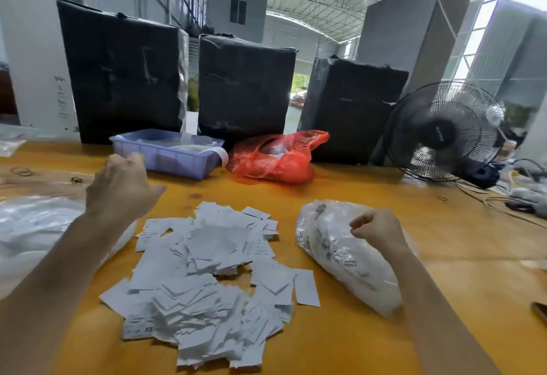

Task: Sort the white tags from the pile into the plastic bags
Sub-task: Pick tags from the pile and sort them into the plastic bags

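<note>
Tags [207, 280] piled between curled, empty left hand [124, 188] and right hand [377, 229] above bag [331, 253].

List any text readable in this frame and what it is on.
"XS": on a white tag at the near-left edge of the pile of tags.
Print on other tags: blurred, unreadable.
Dark print on the clear plastic bag under the right hand: unreadable.
Fan hub badge: too small.
</note>
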### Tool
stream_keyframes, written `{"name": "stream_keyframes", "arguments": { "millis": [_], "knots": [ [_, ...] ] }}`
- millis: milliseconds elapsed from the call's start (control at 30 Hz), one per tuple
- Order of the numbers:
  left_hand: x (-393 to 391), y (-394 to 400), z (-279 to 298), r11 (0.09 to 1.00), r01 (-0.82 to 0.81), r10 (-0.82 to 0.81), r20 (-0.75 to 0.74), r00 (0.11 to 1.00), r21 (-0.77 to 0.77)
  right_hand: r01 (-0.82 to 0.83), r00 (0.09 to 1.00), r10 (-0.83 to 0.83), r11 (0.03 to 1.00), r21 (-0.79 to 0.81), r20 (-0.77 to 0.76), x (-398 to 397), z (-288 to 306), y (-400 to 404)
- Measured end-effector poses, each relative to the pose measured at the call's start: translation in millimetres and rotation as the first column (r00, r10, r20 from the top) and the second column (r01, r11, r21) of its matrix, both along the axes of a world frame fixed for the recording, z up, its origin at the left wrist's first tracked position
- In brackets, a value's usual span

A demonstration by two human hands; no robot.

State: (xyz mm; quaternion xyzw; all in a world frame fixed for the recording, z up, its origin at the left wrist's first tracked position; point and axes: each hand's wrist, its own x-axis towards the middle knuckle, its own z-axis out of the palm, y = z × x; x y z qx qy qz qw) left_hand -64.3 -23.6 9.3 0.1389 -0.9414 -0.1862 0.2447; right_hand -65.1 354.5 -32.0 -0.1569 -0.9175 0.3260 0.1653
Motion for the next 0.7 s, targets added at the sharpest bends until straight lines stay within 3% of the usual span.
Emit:
{"name": "stream_keyframes", "arguments": {
  "millis": [67, 267, 467, 700],
  "knots": [
    [2, 16, -3, 0.995, 0.102, -0.102, -0.026, 0.994, 0.005, -0.002, 1.0, 0.002, 1.0, -0.031, 0.004, -1, 2, 2],
    [8, 52, -16, 0.934, 0.354, -0.354, -0.013, 0.935, 0.053, -0.039, 0.962, -0.019, 0.978, 0.205, 0.271, 1, -9, -6],
    [15, 70, -28, 0.858, 0.491, -0.5, 0.029, 0.866, 0.153, 0.028, 0.996, -0.037, 0.994, 0.107, 0.08, -3, -7, 3],
    [16, 79, -36, 0.799, 0.542, -0.572, 0.056, 0.818, 0.26, 0.008, 0.998, -0.015, 0.992, 0.129, 0.053, -5, 2, 10]
  ]
}}
